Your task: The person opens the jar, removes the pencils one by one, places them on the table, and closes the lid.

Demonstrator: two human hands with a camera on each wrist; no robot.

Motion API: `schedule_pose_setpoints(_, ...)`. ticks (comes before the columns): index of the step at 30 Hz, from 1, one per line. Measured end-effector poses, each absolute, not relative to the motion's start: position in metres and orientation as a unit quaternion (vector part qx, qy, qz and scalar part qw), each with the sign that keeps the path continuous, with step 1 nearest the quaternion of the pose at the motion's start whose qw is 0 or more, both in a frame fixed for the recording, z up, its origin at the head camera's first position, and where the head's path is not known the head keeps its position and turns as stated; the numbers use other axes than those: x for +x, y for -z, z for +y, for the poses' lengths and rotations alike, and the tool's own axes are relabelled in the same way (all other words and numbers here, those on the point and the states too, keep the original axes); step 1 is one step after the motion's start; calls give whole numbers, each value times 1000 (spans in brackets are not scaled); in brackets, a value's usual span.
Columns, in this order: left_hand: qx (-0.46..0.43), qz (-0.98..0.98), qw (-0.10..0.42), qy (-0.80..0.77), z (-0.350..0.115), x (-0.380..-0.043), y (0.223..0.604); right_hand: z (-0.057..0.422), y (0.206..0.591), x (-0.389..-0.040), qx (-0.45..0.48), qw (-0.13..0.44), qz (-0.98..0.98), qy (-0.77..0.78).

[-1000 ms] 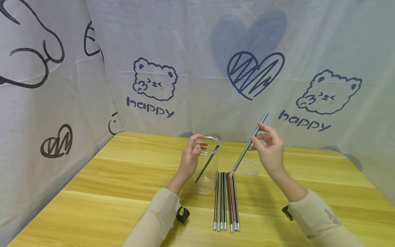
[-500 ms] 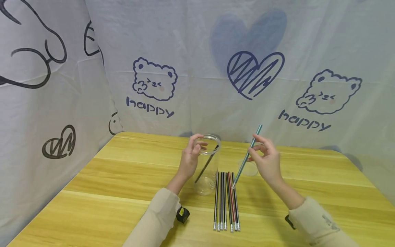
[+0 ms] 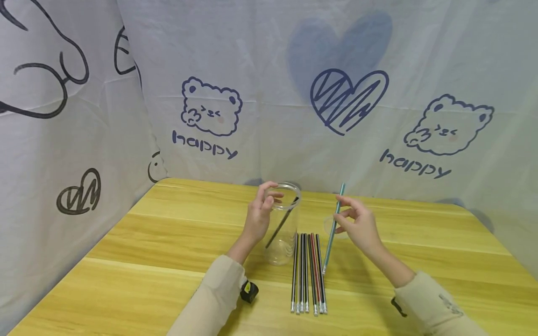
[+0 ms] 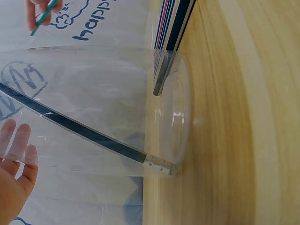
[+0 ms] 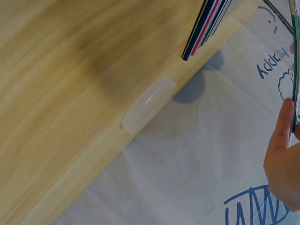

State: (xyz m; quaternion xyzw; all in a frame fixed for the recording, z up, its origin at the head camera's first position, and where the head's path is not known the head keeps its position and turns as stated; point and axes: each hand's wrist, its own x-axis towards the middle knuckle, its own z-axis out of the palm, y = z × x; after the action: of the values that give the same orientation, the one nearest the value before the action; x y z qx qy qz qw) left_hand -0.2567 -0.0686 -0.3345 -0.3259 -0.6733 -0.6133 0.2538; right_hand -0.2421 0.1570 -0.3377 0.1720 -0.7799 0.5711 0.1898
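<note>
My left hand (image 3: 257,218) holds a clear plastic jar (image 3: 290,238) near its rim, the jar upright on the table. Inside, one dark pencil (image 4: 89,133) leans with its silver eraser end at the jar's bottom. Between thumb and fingers, my right hand (image 3: 362,227) pinches a teal pencil (image 3: 329,247), tilted, its silver end down beside the right edge of a row of pencils (image 3: 304,270). Several black pencils and a red one lie side by side in that row, eraser ends toward me. Only part of the teal pencil shows in the right wrist view.
A clear round lid (image 5: 149,104) lies on the wooden table (image 3: 168,261) behind the right hand, partly hidden by it in the head view. A white cloth (image 3: 277,140) printed with bears and hearts hangs along the far and left sides.
The right hand has come down and slightly toward me with the teal pencil, which now stands steeper at the row's right side. The left hand and jar have stayed put.
</note>
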Motion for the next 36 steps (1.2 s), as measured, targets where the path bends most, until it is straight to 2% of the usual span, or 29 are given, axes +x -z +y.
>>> schedule_pose_setpoints(8, -326, -673, 254, 613, -68, -257, 334, 159, 345, -243, 146, 112, -808, -559)
schedule_pose_setpoints(36, -328, -676, 248, 612, -69, -257, 334, 157, 368, -241, 98, -43, -847, -520)
